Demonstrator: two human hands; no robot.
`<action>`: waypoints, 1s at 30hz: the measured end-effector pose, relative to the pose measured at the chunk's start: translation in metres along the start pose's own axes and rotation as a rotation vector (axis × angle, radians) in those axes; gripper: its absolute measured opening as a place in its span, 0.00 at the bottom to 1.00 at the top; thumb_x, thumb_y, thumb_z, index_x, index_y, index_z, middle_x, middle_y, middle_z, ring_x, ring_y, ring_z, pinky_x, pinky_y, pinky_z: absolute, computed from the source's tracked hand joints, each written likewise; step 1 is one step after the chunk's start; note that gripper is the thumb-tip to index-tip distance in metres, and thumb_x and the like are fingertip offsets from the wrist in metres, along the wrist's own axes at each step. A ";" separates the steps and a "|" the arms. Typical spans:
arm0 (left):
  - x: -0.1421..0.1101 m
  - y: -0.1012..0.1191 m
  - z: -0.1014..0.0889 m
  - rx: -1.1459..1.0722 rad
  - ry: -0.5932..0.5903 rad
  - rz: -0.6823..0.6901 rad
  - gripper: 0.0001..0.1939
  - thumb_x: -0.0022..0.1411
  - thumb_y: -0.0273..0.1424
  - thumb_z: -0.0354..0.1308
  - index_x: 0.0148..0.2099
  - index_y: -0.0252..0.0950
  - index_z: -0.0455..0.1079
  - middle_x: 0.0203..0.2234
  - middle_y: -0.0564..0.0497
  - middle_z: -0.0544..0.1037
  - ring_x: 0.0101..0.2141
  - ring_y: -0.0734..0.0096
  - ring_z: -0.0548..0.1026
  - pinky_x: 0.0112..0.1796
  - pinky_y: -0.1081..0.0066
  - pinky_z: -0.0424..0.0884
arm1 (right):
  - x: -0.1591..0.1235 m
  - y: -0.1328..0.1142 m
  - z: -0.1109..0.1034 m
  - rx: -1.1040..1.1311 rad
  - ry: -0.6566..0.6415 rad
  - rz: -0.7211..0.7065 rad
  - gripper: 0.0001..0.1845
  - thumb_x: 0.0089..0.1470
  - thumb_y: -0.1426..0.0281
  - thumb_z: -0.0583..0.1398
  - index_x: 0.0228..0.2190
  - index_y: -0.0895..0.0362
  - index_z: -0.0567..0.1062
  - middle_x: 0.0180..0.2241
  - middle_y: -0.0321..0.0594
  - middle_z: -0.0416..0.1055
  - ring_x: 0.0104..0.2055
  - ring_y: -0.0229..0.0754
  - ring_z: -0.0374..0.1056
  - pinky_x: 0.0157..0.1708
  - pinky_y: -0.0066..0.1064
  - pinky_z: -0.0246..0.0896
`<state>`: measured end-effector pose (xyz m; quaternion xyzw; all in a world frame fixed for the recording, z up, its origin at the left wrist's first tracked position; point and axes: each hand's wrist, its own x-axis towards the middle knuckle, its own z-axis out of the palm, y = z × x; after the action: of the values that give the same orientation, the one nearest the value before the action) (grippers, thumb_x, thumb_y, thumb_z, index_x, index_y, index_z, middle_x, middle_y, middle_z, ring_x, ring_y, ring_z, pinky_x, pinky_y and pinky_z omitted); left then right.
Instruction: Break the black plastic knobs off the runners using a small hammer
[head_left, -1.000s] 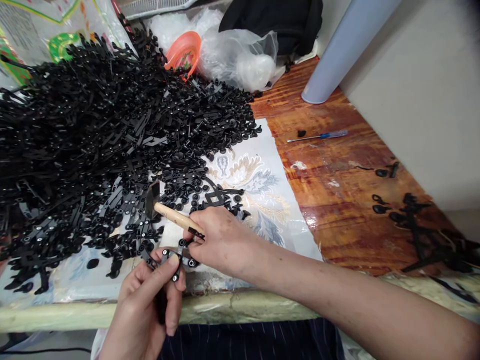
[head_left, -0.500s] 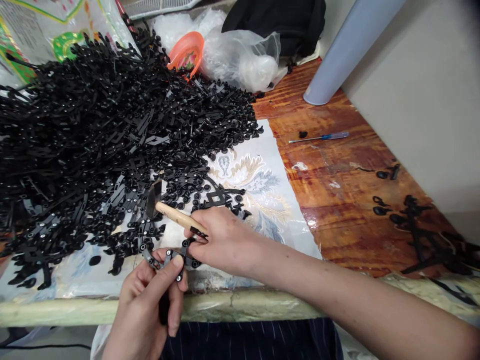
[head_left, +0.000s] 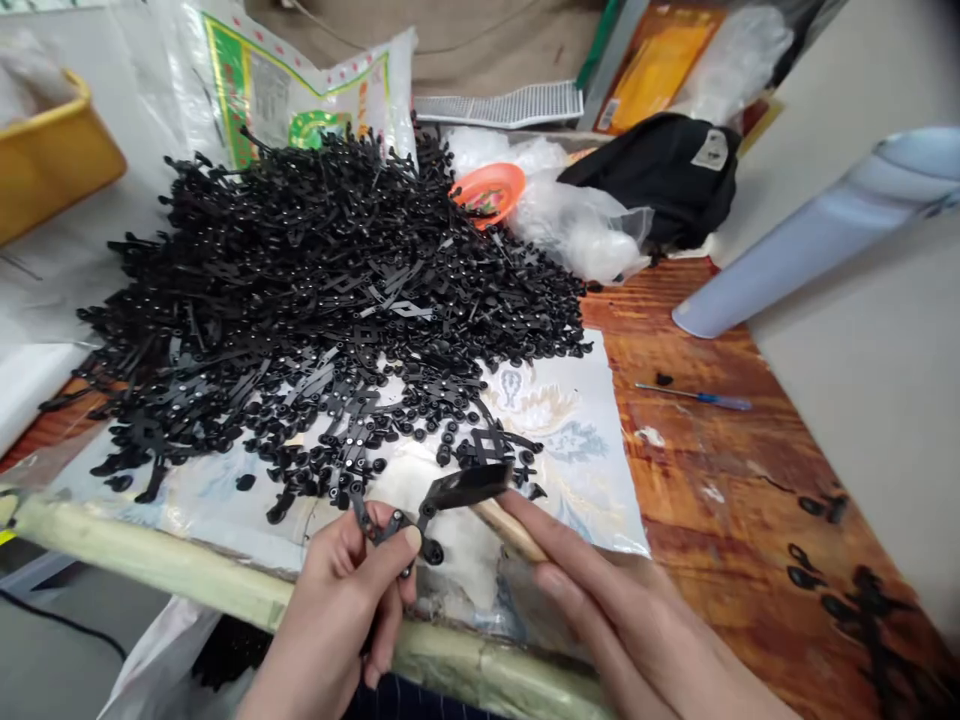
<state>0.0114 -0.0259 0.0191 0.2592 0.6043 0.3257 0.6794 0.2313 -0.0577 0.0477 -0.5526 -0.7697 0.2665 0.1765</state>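
Note:
My left hand [head_left: 360,580] pinches a black jointed plastic linkage [head_left: 397,525] between thumb and fingers, above the table's front edge. My right hand [head_left: 577,570] is closed on the wooden handle of a hammer [head_left: 517,530]. The dark hammer head [head_left: 469,487] is close beside the right end of the linkage; whether they touch I cannot tell. Behind both hands spreads a large heap of black plastic parts [head_left: 315,270], with small round black pieces [head_left: 427,425] at its near side.
Right of the floral cloth [head_left: 592,500] lies a screwdriver [head_left: 697,396] on the wooden table [head_left: 675,470]. A grey-blue pipe [head_left: 772,265] stands at the right. Behind the heap are an orange bowl [head_left: 480,185], a black bag [head_left: 675,175] and a yellow bin [head_left: 60,170] at left.
The view has tilted up and shifted left. My right hand has moved back from the linkage, and the hammer head has swung over beside it. My left hand still holds the linkage.

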 end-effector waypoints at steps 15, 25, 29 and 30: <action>0.000 0.006 0.000 -0.047 -0.054 0.006 0.11 0.59 0.37 0.58 0.35 0.38 0.59 0.14 0.60 0.73 0.04 0.87 0.57 0.10 0.85 0.43 | 0.004 -0.004 0.007 -0.023 0.082 -0.059 0.26 0.67 0.67 0.46 0.64 0.50 0.58 0.44 0.45 0.79 0.37 0.45 0.78 0.34 0.30 0.76; -0.001 0.006 -0.002 -0.011 -0.060 -0.008 0.10 0.62 0.35 0.55 0.35 0.40 0.56 0.15 0.61 0.73 0.05 0.88 0.57 0.10 0.85 0.45 | 0.005 -0.004 0.015 -0.045 0.075 -0.050 0.26 0.66 0.68 0.47 0.64 0.51 0.59 0.36 0.44 0.80 0.28 0.45 0.77 0.26 0.31 0.75; 0.000 0.007 -0.002 -0.014 -0.085 -0.009 0.10 0.62 0.35 0.55 0.36 0.40 0.55 0.15 0.60 0.74 0.05 0.89 0.57 0.11 0.86 0.44 | 0.009 -0.008 0.018 0.000 -0.003 -0.011 0.26 0.66 0.68 0.47 0.63 0.50 0.60 0.40 0.43 0.80 0.31 0.44 0.78 0.28 0.31 0.75; 0.000 0.008 -0.002 -0.013 -0.084 -0.008 0.10 0.62 0.35 0.55 0.36 0.40 0.55 0.15 0.60 0.74 0.05 0.89 0.57 0.11 0.86 0.44 | 0.009 -0.008 0.018 0.010 0.019 -0.005 0.26 0.66 0.67 0.47 0.64 0.49 0.59 0.42 0.43 0.80 0.34 0.44 0.78 0.29 0.30 0.75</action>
<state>0.0086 -0.0209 0.0250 0.2657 0.5741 0.3158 0.7071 0.2123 -0.0545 0.0381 -0.5522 -0.7682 0.2644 0.1873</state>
